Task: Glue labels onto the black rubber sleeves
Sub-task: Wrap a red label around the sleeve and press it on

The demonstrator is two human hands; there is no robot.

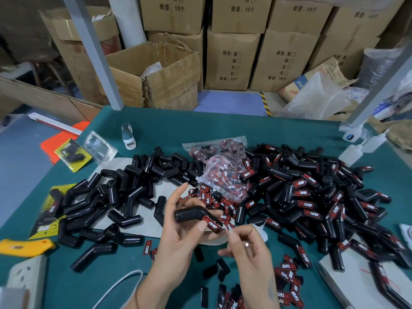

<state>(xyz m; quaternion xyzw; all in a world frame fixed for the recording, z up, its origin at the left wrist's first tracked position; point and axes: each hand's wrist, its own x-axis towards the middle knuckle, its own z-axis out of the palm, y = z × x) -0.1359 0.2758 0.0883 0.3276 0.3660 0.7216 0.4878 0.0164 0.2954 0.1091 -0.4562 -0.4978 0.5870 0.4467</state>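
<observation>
Stacked cardboard boxes point(231, 61) standing behind the green table point(178, 130); open box point(156, 74) sitting at left. Yellow retail card point(73, 155) lying beside clear blister shell point(99, 147). Yellow-handled tool point(24, 247) resting above white power strip point(26, 275).

I see unlabelled sleeves point(124, 197) heaped left on the table point(289, 130), labelled sleeves point(316, 197) right, a label bag point(223, 175) between. Squeeze bottles point(356, 150), probably glue, stand far right; cartons point(231, 61) behind.

In my left hand point(185, 228) I grip a bent black rubber sleeve point(191, 214), its red label point(213, 224) stuck at the right end.
</observation>
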